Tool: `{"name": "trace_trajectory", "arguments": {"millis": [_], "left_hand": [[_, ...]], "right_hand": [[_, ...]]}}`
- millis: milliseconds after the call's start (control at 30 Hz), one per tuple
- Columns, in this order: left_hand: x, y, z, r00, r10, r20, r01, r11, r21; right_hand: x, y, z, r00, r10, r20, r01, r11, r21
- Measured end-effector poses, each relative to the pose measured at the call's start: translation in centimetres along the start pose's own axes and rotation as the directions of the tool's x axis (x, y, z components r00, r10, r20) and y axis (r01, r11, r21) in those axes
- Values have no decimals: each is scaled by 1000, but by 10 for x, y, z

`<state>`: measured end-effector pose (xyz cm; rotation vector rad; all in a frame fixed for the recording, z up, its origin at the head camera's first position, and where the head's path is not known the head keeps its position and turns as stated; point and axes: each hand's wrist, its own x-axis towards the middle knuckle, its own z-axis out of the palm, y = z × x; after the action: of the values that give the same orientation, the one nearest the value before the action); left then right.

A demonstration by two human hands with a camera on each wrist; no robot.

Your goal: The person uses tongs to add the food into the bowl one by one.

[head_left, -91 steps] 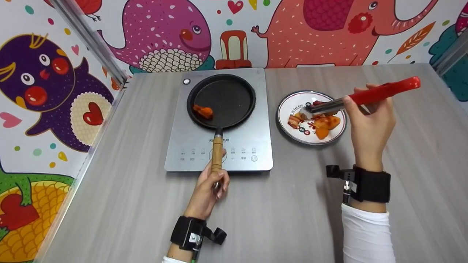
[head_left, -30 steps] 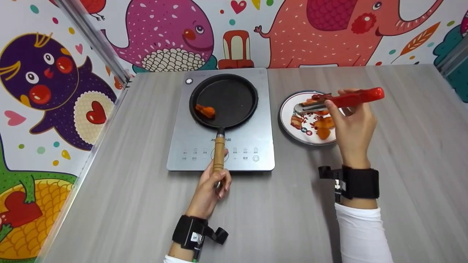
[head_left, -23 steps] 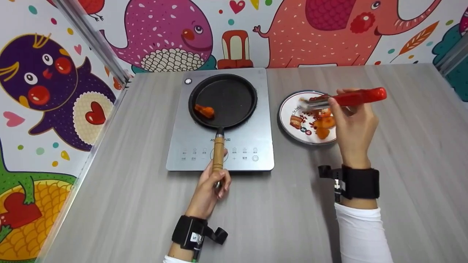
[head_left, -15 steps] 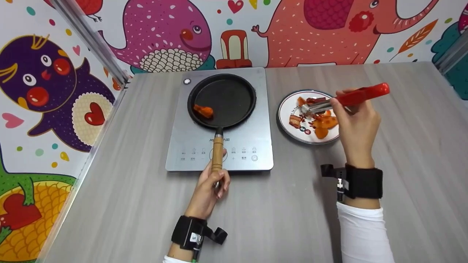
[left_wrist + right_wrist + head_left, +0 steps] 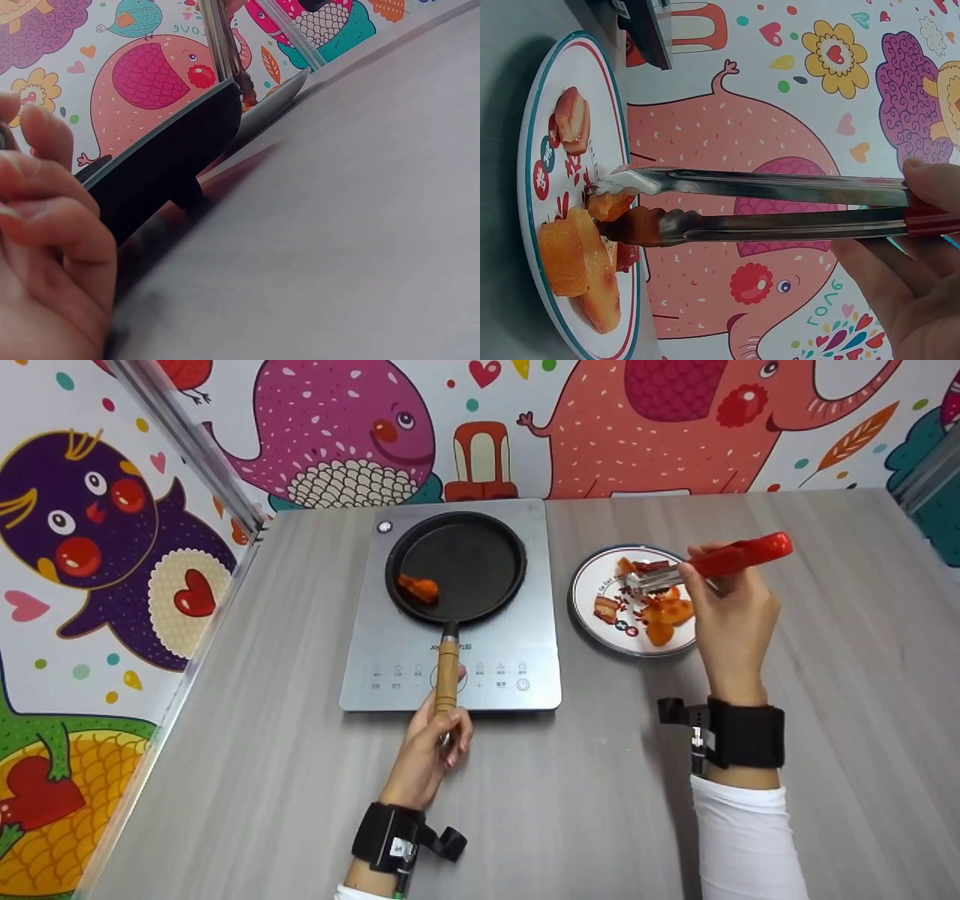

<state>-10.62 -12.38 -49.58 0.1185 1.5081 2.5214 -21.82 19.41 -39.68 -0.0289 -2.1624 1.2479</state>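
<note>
My left hand point(image 5: 427, 754) grips the wooden handle point(image 5: 446, 675) of a black frying pan point(image 5: 469, 562) in the head view. One orange-brown piece of food point(image 5: 418, 589) lies at the pan's left side. My right hand point(image 5: 735, 622) holds red-handled metal tongs point(image 5: 660, 578) over a white plate point(image 5: 589, 622). In the right wrist view the tongs' tips are down among the food, around an orange piece point(image 5: 611, 204); whether they squeeze it I cannot tell. A striped, bacon-like piece point(image 5: 573, 121) and larger orange pieces point(image 5: 562, 255) lie apart from it.
The pan stands on a silver induction cooker point(image 5: 367, 637) with touch controls along its front. The plate is to the cooker's right on the grey wooden table point(image 5: 555, 810). Cartoon-printed walls point(image 5: 637, 427) close off the back and left side.
My right hand has moved left since the oldest frame. In the last second the tongs' tips have shifted slightly right, and an orange piece shows at the plate's upper left. The pan has stayed put.
</note>
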Motion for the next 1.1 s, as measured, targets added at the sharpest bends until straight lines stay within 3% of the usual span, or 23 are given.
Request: {"name": "trace_trajectory", "arguments": {"millis": [300, 633, 1100], "left_hand": [[0, 0, 0, 1000, 3, 4, -3, 1000, 1], [-1, 1, -1, 1000, 10, 23, -10, 1000, 13], [0, 0, -1, 1000, -3, 17, 3, 1000, -21]], "right_hand": [[-1, -4, -2, 999, -29, -17, 30, 999, 42], [-8, -43, -10, 999, -37, -37, 40, 996, 84], [-11, -68, -7, 997, -55, -52, 65, 975, 213]]}}
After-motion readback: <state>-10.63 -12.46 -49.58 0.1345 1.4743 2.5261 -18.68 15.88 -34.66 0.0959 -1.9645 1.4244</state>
